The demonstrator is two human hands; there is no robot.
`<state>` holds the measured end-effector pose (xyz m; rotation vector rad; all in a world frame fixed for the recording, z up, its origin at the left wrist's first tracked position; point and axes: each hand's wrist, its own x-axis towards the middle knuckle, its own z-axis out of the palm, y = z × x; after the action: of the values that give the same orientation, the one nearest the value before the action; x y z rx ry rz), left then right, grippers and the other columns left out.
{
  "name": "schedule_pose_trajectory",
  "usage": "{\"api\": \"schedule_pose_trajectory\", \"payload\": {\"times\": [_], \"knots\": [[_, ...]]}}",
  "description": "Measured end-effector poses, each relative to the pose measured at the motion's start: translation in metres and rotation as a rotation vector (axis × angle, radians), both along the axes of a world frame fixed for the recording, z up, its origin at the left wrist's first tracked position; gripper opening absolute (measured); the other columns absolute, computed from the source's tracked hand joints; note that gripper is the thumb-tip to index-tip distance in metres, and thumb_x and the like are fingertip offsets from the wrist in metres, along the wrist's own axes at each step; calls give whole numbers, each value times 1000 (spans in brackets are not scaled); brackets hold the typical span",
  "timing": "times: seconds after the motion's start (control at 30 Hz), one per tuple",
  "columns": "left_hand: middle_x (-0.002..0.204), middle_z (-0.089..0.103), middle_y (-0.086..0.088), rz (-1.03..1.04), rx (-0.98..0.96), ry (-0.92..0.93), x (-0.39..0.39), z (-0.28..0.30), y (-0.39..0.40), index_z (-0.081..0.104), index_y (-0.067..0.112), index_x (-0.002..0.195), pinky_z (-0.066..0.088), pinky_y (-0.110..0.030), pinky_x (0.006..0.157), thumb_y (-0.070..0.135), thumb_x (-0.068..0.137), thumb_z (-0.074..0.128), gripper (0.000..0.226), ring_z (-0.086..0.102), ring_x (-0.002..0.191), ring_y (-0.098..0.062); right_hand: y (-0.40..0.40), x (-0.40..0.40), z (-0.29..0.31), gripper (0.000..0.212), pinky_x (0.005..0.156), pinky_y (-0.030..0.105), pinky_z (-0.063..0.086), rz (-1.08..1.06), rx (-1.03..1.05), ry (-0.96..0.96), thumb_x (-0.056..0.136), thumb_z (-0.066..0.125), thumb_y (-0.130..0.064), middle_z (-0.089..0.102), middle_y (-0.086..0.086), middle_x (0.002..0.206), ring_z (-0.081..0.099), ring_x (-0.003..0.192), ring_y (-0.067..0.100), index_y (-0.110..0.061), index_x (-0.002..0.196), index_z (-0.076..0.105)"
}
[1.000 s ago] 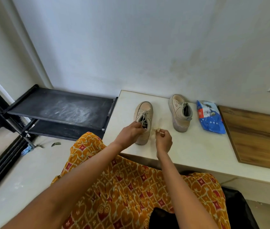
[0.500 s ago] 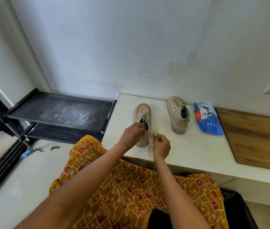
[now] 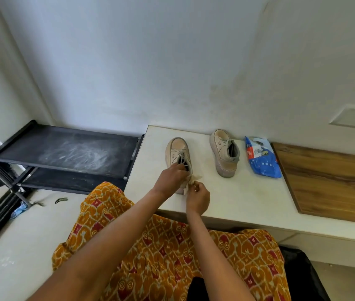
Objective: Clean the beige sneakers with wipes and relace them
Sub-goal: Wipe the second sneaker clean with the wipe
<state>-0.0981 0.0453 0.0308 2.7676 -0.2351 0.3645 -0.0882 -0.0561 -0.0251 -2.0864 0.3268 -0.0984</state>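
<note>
Two beige sneakers stand on a white ledge (image 3: 237, 196). The left sneaker (image 3: 177, 152) points away from me, its heel hidden behind my hands. My left hand (image 3: 171, 177) grips its collar beside the laces. My right hand (image 3: 198, 195) is just right of the heel and pinches a pale lace end (image 3: 194, 180). The right sneaker (image 3: 224, 154) leans on its side, untouched. A blue pack of wipes (image 3: 262, 158) lies to its right.
A wooden board (image 3: 328, 183) covers the ledge's right part. A black two-tier rack (image 3: 63, 148) stands to the left on the floor. Small scraps (image 3: 60, 200) lie on the floor by the rack. My patterned orange clothing (image 3: 161, 246) fills the foreground.
My right hand has drawn closer to the left sneaker's heel and to my left hand, still pinching the lace. The view has tilted slightly.
</note>
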Motion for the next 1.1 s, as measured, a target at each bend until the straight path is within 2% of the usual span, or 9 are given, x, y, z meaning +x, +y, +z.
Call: {"api": "schedule_pose_trajectory", "payload": {"times": [0.17,0.3,0.4,0.53,0.6,0.7,0.8,0.97,1.1], "knots": [[114,57,-7,60,179,45,4,6,-12,63,7,111,54,-34,78,9,92,54,21,52,111,-23,-22,11,-13,17,78,39,51,82,-155,93,90,56,-21,71,5,91,62,84,23,-18,90,73],[106,60,-7,114,76,53,8,14,-20,67,3,96,49,-31,73,8,91,50,18,56,101,-24,-28,20,9,16,68,27,43,62,79,27,91,59,-22,70,5,92,60,82,20,-11,96,70],[100,61,-1,142,-138,57,3,12,-5,69,7,91,48,-30,68,15,88,54,17,56,95,-19,-32,18,20,14,69,26,42,52,134,-46,90,60,-19,70,6,93,61,84,20,-11,97,69],[90,59,-3,224,-747,41,-15,8,29,66,9,84,48,-25,74,10,83,67,2,58,88,-19,-38,23,30,13,70,25,40,-40,176,-142,90,58,-16,69,6,96,59,85,18,-11,97,68],[90,60,-7,219,-878,62,-23,4,43,64,13,81,50,-28,80,9,82,69,6,59,88,-19,-37,28,38,12,70,25,41,-37,180,-219,89,61,-18,68,6,94,60,87,20,-10,96,68],[90,58,-4,224,-883,105,-30,-10,50,69,13,85,52,-27,86,6,80,71,9,59,90,-17,-28,42,51,13,68,28,43,21,99,-308,88,62,-23,65,6,89,58,86,22,-10,87,67],[89,56,-3,223,-865,74,-29,-16,44,71,11,89,51,-22,84,4,80,70,12,60,89,-18,-13,62,61,10,69,33,47,59,-44,-254,85,61,-22,66,6,86,60,86,27,-17,82,69],[89,57,-2,247,-858,55,-28,-16,46,70,5,92,52,-25,86,1,81,67,12,60,90,-19,-14,74,62,12,87,39,39,-38,-245,-122,87,59,-18,68,9,95,57,99,30,-15,89,70],[88,57,-1,249,-817,42,-27,-18,48,70,5,94,52,-23,83,0,82,67,13,59,89,-17,-10,60,48,18,83,38,39,23,-313,-114,88,54,-15,67,10,94,56,97,30,-17,94,70]]}}
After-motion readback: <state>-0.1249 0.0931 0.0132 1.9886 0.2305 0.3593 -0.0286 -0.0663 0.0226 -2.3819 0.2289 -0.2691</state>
